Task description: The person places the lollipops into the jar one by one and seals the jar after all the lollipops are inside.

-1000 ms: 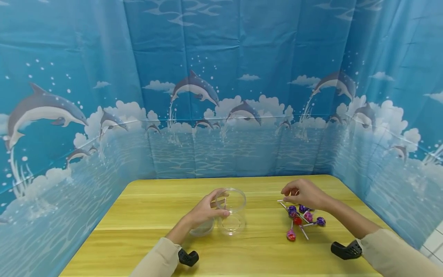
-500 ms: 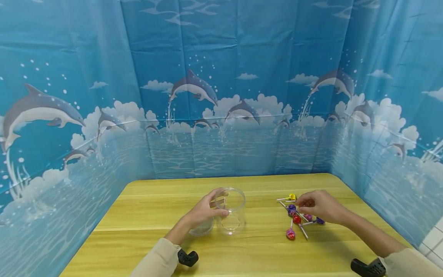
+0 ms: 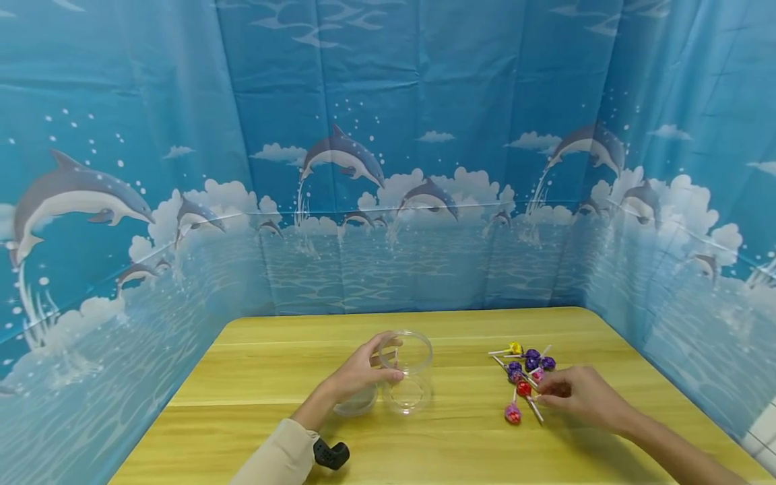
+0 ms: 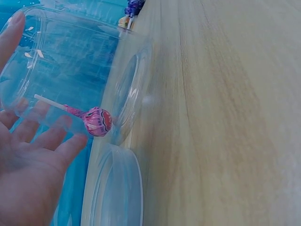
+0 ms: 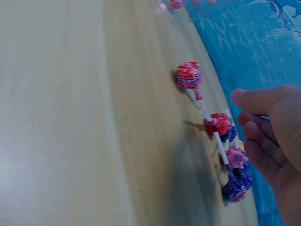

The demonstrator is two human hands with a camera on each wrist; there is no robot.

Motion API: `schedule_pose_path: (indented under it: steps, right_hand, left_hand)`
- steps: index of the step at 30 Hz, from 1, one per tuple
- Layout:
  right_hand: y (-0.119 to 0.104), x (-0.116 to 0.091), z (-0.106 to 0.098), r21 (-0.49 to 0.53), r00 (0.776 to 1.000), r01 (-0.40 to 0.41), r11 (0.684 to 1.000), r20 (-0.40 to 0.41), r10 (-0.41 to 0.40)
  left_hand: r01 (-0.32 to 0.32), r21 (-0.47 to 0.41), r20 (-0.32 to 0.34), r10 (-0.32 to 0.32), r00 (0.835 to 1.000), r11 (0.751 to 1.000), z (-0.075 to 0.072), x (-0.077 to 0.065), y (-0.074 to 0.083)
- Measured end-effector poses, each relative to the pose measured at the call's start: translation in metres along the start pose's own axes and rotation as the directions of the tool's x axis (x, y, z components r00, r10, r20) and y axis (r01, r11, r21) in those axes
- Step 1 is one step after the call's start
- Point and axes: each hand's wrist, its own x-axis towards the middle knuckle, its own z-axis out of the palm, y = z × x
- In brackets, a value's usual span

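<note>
My left hand (image 3: 364, 367) holds an upright clear plastic jar (image 3: 407, 357), thumb on the near side and fingers behind. Inside the jar is a pink-wrapped lollipop (image 4: 97, 121). A translucent round lid (image 4: 117, 188) lies beside the jar, partly hidden by the hand in the head view. My right hand (image 3: 585, 397) hovers at the right of a lollipop pile, fingers loosely bent. No thing shows between its thumb and fingers (image 5: 263, 141) in the right wrist view. Nearest its fingertips are a red lollipop (image 3: 524, 388) and a pink one (image 3: 538, 375).
The pile also has purple lollipops (image 3: 532, 359), a yellow one (image 3: 515, 348) at the back and a pink-red one (image 3: 512, 413) in front. They lie on a yellow wood-grain table (image 3: 273, 377). A blue dolphin-print curtain (image 3: 388, 269) surrounds its back and sides.
My right hand has moved from the back of the pile toward its right front side, uncovering the yellow and purple lollipops. My left hand and the jar have stayed in place.
</note>
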Motion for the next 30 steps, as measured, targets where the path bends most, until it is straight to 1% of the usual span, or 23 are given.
schedule_pose_path:
  steps: [3, 6, 9, 12, 18, 21, 24, 27, 30]
  right_hand:
    - [0.001, -0.006, 0.007, -0.038, 1.000, 0.014, 0.999, -0.019, -0.015]
    - [0.003, -0.010, 0.013, -0.066, 1.000, -0.021, 0.998, -0.019, 0.020]
    - [0.005, -0.013, 0.019, -0.105, 0.997, -0.075, 0.992, 0.002, 0.076]
    - [0.006, -0.014, 0.024, -0.143, 0.993, -0.109, 0.984, 0.021, 0.113]
    - [0.006, -0.013, 0.032, -0.223, 0.986, -0.163, 0.961, 0.008, 0.169]
    - [0.006, -0.012, 0.034, -0.265, 0.975, -0.218, 0.939, -0.013, 0.223]
    - [0.005, -0.012, 0.035, -0.281, 0.957, -0.287, 0.916, -0.035, 0.290]
    - [0.004, -0.012, 0.034, -0.267, 0.940, -0.339, 0.902, -0.050, 0.339]
    - [0.004, -0.012, 0.033, -0.223, 0.928, -0.370, 0.902, -0.057, 0.367]
  left_hand:
    - [0.005, -0.007, -0.003, -0.005, 1.000, 1.000, 0.001, 0.000, 0.000]
    - [0.013, -0.009, -0.006, -0.013, 1.000, 1.000, 0.001, -0.001, 0.001]
    - [0.014, -0.010, -0.007, -0.014, 1.000, 1.000, 0.001, -0.002, 0.001]
    - [0.008, -0.013, -0.005, -0.008, 1.000, 1.000, 0.001, -0.002, 0.001]
    - [0.006, -0.020, -0.004, -0.006, 1.000, 1.000, 0.001, -0.002, 0.001]
    - [0.008, -0.012, -0.005, -0.008, 1.000, 1.000, 0.001, -0.002, 0.002]
    - [0.008, 0.000, -0.007, -0.008, 1.000, 1.000, 0.001, -0.001, 0.002]
    - [0.007, 0.002, -0.007, -0.007, 1.000, 1.000, 0.001, -0.001, 0.000]
    - [0.005, -0.006, -0.003, -0.005, 1.000, 1.000, 0.000, -0.001, -0.001]
